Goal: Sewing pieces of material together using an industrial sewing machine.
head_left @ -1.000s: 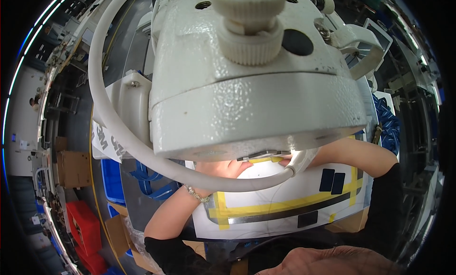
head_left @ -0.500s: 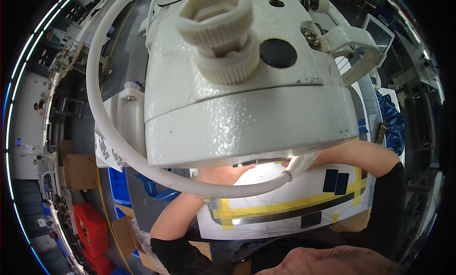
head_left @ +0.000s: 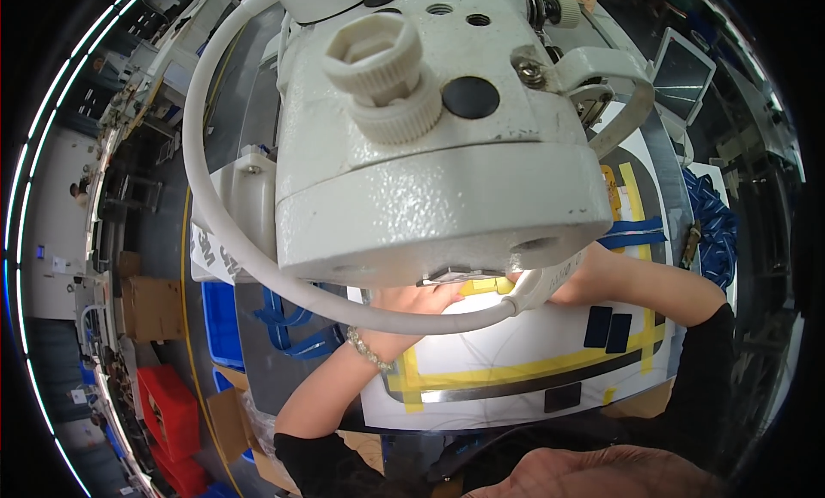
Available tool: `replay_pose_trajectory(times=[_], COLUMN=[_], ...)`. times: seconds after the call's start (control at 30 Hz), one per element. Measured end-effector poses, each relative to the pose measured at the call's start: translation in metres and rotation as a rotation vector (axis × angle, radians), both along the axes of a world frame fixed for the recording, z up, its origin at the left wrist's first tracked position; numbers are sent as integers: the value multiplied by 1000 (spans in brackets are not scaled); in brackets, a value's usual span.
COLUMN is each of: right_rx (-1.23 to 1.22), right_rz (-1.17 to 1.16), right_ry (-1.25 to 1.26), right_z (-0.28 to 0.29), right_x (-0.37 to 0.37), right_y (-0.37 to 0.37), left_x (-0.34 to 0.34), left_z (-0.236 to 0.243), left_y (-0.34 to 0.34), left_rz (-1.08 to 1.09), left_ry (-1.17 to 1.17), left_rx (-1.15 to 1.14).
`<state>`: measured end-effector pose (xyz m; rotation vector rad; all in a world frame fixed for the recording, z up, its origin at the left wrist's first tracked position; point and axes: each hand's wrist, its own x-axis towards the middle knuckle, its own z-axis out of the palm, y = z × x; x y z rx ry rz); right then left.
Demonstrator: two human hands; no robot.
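Under the head of a white sewing machine (head_left: 447, 180), both my arms reach in from either side. My left hand (head_left: 419, 302), with a beaded bracelet on its wrist, lies beside a small yellow piece (head_left: 485, 286) below the machine head; its visible fingers are stretched out. My right hand (head_left: 574, 283) rests at the right of the white lamp end (head_left: 540, 285), its fingers hidden behind the lamp and machine. A white board (head_left: 464, 348) edged with yellow tape (head_left: 481, 380) lies under both hands.
A white cable (head_left: 326, 300) loops in front of the machine. Dark rectangles (head_left: 599, 328) sit on the board. A blue strip (head_left: 632, 232) lies behind my right arm, and blue strips (head_left: 296, 330) lie left of the board. A blue bundle (head_left: 711, 227) stands at right; blue bins (head_left: 223, 326) at left.
My view has shifted, so the machine head appears higher and more of both hands shows. The yellow piece and the blue strip at right are now more visible.
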<state>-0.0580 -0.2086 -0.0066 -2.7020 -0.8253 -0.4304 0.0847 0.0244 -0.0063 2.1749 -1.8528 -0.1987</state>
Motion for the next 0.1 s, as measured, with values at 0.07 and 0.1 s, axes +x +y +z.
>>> replay_pose_trajectory(times=[0.07,0.1], right_rx=[57,29], right_rz=[-25,-41], right_ry=[112,124], right_z=[-3,1], right_x=[-7,-8], right_y=[-4,-4], left_x=[-1,-2], left_z=[2,0], left_y=[0,1], left_rz=[-26,-17], left_ry=[-42,-37], left_rx=[-9,26])
